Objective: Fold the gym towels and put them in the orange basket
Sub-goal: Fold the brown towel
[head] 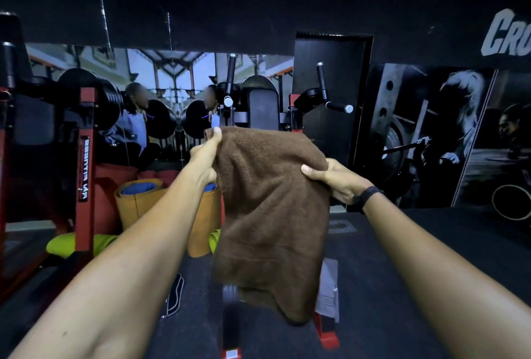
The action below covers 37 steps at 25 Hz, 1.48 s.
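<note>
Both hands hold one brown towel (270, 215) in the air, out in front of the person. Left hand (205, 154) pinches the towel's upper left corner, the fingers closed on the cloth at its highest point. Right hand (333, 177) grips the upper right edge somewhat lower, thumb on the near face, the other fingers hidden behind the cloth. A dark band sits on the right wrist.

Towel: hangs from the two grips as one slack, creased sheet, its lower end drooping toward a red-footed bench frame (230, 327) below; whether it touches the frame cannot be told. Judged soft, light and limp: it will not hold a shape unsupported, sags between the hands, and is unlikely to slip, being napped. Best taken at corners or along a hem, so that edges can be brought together squarely.

Basket (143, 203): orange, to the left of the towel and partly hidden behind the left forearm, with something blue inside it. Folding appears unfinished, since the towel hangs open at full drop.

Other: a red rack (86, 174) stands left of the basket; a mirror lies beyond the towel.
</note>
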Each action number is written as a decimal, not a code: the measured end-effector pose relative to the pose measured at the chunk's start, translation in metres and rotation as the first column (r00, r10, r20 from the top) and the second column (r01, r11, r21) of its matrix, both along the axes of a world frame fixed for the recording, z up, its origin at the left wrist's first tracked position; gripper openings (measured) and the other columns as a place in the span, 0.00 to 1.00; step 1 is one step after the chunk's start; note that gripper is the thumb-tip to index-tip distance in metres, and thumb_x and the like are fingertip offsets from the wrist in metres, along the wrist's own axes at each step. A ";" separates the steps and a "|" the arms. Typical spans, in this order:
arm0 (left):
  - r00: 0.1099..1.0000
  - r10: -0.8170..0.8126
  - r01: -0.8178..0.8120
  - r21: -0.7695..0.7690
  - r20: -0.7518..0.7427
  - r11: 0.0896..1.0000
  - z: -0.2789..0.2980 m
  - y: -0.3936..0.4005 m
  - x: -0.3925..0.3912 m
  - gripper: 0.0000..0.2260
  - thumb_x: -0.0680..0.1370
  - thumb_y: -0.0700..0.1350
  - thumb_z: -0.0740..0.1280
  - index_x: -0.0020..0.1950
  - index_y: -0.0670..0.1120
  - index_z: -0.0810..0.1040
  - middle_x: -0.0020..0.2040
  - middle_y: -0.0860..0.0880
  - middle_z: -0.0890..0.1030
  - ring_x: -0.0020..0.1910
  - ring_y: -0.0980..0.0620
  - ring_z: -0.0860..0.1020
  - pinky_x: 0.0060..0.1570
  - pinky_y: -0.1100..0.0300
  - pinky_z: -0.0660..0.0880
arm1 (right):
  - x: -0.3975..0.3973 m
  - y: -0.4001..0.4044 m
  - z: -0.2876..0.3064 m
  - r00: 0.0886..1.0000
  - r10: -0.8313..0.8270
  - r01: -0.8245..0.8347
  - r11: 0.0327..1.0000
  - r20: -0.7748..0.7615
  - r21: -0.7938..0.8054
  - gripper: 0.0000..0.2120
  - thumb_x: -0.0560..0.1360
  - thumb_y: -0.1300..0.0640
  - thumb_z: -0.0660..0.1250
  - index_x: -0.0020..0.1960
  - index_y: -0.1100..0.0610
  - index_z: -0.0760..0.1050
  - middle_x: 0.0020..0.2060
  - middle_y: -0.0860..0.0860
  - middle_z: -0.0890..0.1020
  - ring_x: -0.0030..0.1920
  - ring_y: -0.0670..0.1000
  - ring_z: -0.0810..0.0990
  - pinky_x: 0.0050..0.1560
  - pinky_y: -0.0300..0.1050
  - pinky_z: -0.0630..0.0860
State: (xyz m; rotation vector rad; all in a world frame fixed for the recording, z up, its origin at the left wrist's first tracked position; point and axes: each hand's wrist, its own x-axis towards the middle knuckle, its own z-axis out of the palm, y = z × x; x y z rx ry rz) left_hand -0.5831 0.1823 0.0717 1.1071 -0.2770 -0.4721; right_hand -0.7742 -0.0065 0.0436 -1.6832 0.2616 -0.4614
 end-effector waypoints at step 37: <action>0.954 -0.295 0.299 0.162 -0.051 0.940 -0.015 -0.003 -0.015 0.16 0.82 0.54 0.57 0.47 0.44 0.76 0.29 0.46 0.81 0.27 0.49 0.81 0.29 0.58 0.76 | -0.016 -0.004 0.032 0.989 -0.081 0.064 0.988 0.123 0.137 0.41 0.72 0.74 0.66 0.78 0.51 0.55 0.69 0.56 0.69 0.49 0.50 0.81 0.40 0.42 0.81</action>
